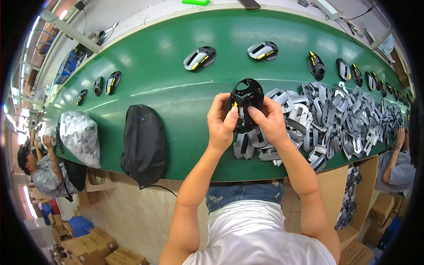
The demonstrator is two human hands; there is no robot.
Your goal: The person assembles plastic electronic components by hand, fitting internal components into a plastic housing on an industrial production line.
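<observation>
Between both hands I hold a black computer mouse shell [248, 90], raised over the green table and showing its hollow side with a round opening near the top. My left hand [222, 119] grips its left edge, the thumb by a small yellow part [235, 105]. From the right, my right hand [269, 118] closes on the shell, thumb pressed on its inner face. Just right of and below my hands lies a big heap of grey plastic mouse parts [329, 115]. Farther back on the table sit grey and black mice with yellow side pieces [199, 58], [263, 51].
A black fabric bag [145, 145] and a clear plastic bag of parts [79, 137] lie left. More mice line the table's far right, near a black mouse [316, 65]. An open carton [329, 187] with parts stands below right. Co-workers sit at both ends, one [44, 172] left.
</observation>
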